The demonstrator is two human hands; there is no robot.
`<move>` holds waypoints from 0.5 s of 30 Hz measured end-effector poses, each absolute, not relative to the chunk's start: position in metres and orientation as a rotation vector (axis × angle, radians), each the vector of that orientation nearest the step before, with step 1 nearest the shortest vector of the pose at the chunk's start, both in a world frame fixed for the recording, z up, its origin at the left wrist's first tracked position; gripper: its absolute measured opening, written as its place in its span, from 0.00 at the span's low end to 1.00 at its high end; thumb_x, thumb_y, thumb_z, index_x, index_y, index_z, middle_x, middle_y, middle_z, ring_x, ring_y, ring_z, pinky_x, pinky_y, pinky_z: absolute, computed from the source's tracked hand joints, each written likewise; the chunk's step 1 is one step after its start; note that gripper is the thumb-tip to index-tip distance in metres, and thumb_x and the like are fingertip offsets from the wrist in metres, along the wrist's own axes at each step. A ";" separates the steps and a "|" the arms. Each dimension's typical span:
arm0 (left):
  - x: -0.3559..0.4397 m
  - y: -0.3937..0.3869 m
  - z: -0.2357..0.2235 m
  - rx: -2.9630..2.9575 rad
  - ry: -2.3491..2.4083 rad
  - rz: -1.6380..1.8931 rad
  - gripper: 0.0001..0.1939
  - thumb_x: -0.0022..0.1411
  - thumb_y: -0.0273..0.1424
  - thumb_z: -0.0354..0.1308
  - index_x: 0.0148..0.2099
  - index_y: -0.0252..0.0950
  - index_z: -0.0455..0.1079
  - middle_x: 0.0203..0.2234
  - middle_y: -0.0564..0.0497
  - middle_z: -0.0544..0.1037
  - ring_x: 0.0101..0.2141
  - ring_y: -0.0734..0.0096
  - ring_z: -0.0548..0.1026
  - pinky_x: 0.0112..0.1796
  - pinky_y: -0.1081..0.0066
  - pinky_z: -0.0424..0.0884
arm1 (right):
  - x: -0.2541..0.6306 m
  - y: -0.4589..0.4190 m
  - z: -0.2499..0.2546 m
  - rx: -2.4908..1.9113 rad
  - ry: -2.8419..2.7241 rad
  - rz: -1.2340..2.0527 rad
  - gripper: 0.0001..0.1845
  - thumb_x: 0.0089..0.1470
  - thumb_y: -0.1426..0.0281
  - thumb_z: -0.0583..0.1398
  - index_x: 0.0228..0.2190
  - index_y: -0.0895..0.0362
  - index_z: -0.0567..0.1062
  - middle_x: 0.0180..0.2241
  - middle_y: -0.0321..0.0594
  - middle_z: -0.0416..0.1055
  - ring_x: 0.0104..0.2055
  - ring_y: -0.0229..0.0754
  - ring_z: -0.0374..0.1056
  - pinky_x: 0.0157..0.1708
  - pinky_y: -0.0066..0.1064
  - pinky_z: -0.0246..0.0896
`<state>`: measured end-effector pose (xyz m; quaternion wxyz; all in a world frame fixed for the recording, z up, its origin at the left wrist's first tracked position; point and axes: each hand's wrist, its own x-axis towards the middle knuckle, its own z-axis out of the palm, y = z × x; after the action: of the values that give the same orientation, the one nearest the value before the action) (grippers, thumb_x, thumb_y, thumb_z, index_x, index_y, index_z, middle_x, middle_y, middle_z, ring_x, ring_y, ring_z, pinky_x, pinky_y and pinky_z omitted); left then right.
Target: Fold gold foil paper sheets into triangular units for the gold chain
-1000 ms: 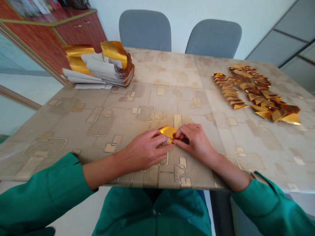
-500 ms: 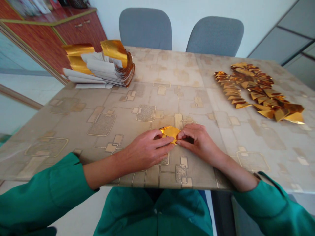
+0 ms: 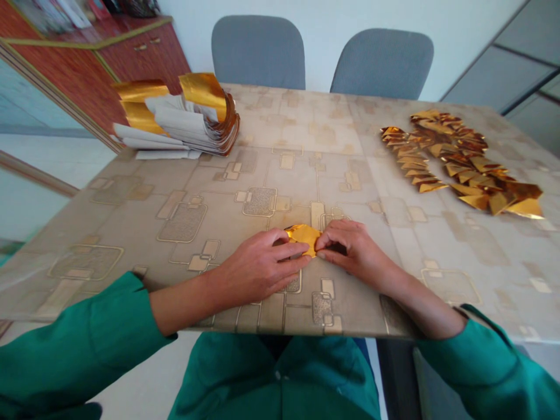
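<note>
A small piece of folded gold foil paper point(image 3: 305, 234) lies near the front edge of the patterned table point(image 3: 210, 192), between my hands. My left hand point(image 3: 262, 262) grips its left side, with the fingers lying across the lower part. At its right edge, my right hand point(image 3: 350, 248) pinches the paper between thumb and fingers. My fingers hide parts of the piece, so its full shape does not show.
At the far left stands a stack of gold and white paper sheets point(image 3: 188, 125). Rows of folded gold paper pieces point(image 3: 475, 157) lie at the right. Two grey chairs point(image 3: 258, 52) stand behind the table, and a reddish wooden cabinet point(image 3: 140, 64) is at the back left.
Both hands stay almost in place around the gold paper. The right fingertips have shifted very slightly at its right edge, and a bit more of its lower right surface shows.
</note>
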<state>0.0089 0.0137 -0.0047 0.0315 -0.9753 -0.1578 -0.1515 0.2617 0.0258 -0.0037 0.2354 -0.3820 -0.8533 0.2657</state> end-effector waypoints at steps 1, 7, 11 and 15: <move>0.009 0.014 -0.005 -3.002 -0.478 -0.468 0.13 0.73 0.29 0.50 0.54 0.32 0.71 0.50 0.47 0.78 0.52 0.67 0.73 0.54 0.61 0.64 | 0.262 0.025 -0.003 -1.035 -2.344 0.740 0.05 0.60 0.71 0.62 0.31 0.56 0.75 0.28 0.35 0.71 0.32 0.38 0.64 0.36 0.32 0.52; 0.009 0.014 -0.005 -3.013 -0.494 -0.487 0.14 0.73 0.28 0.50 0.55 0.31 0.71 0.51 0.46 0.78 0.51 0.67 0.73 0.54 0.62 0.65 | 0.253 0.017 -0.006 -1.195 -2.312 0.571 0.08 0.59 0.69 0.64 0.29 0.56 0.73 0.28 0.34 0.70 0.34 0.39 0.63 0.39 0.34 0.47; 0.009 0.013 -0.006 -3.020 -0.541 -0.507 0.14 0.73 0.29 0.50 0.55 0.32 0.72 0.53 0.46 0.77 0.50 0.66 0.74 0.54 0.62 0.66 | 0.254 0.016 -0.010 -1.234 -2.348 0.532 0.06 0.57 0.72 0.65 0.30 0.55 0.72 0.32 0.35 0.70 0.38 0.41 0.63 0.43 0.36 0.46; 0.009 0.012 -0.004 -3.028 -0.574 -0.537 0.15 0.74 0.30 0.48 0.55 0.33 0.71 0.52 0.46 0.77 0.48 0.67 0.74 0.54 0.62 0.67 | 0.262 0.022 -0.008 -1.133 -2.403 0.683 0.04 0.61 0.72 0.60 0.32 0.54 0.72 0.34 0.36 0.72 0.39 0.41 0.64 0.43 0.35 0.49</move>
<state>0.0085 0.0120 -0.0044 0.0065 -0.9679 -0.1834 -0.1717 0.2618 0.0215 -0.0083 0.1978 -0.4049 -0.8588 0.2439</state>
